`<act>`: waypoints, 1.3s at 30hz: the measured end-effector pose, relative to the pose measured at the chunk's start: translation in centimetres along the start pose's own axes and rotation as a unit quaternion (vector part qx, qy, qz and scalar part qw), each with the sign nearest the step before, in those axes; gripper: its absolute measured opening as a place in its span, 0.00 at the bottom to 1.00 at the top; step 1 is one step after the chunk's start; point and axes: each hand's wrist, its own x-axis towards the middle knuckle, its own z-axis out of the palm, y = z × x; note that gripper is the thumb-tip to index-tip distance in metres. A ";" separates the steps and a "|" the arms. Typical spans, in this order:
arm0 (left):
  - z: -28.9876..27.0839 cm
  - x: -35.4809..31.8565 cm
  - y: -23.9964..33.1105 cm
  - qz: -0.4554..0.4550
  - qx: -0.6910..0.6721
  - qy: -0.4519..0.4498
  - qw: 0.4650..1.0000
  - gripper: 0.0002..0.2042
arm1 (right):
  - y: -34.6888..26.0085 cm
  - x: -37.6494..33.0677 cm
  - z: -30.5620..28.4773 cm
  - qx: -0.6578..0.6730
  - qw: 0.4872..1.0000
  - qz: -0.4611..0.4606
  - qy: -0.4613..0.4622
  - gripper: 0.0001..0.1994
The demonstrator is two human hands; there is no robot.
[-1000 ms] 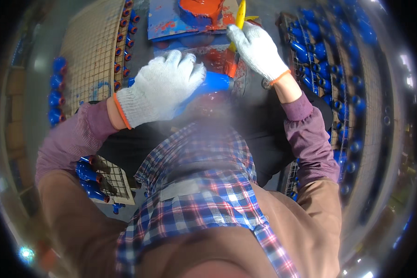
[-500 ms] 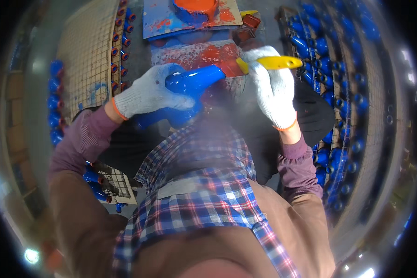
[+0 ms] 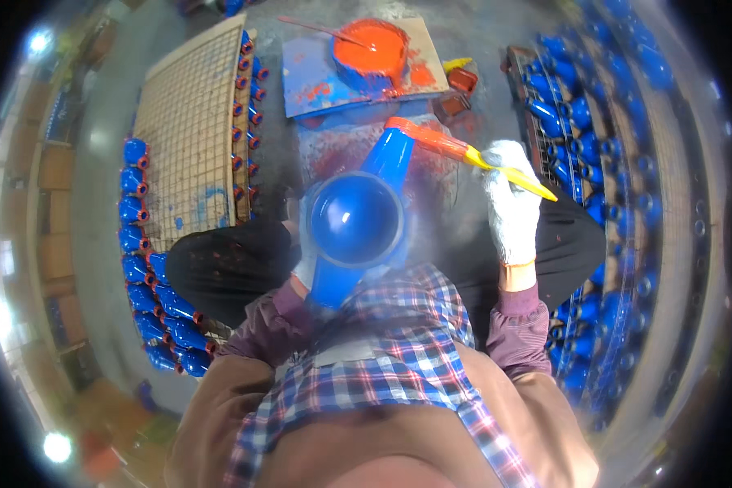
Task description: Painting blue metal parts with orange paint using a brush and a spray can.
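A glossy blue hollow casting (image 3: 355, 218) is held above my lap, its wide round mouth facing up. Its narrow neck points away from me. My left hand (image 3: 306, 262), in a white knit glove, grips the casting from the left and below; most of its fingers are hidden behind it. My right hand (image 3: 512, 199), also gloved, is closed round the yellow handle of a paintbrush (image 3: 441, 143). The brush is coated in red paint, and its tip touches the far end of the neck.
Ahead, a paint-smeared board (image 3: 309, 71) bears a tub of orange-red paint (image 3: 372, 55) with a stick (image 3: 321, 31) across it. Red objects (image 3: 457, 93) lie beside it. Wire mesh (image 3: 189, 122) and rows of blue castings (image 3: 133, 207) stand left; more blue castings (image 3: 573, 146) fill the right.
The casting has turned so its wide mouth faces up and its neck points away. The brush has moved from beside the neck to across its end. My head view has shifted.
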 end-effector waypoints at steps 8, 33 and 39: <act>3.0 0.3 -0.7 -0.104 -0.122 -0.235 0.959 0.30 | 3.6 -0.4 3.7 0.289 0.948 0.109 0.077 0.13; 9.4 -2.5 4.6 0.302 0.947 -0.012 0.108 0.30 | -3.6 6.0 3.0 -0.261 0.932 -0.204 -0.148 0.12; 8.1 -1.8 5.8 0.250 0.915 0.010 0.315 0.32 | -3.7 1.8 2.0 -0.247 0.930 -0.257 -0.089 0.08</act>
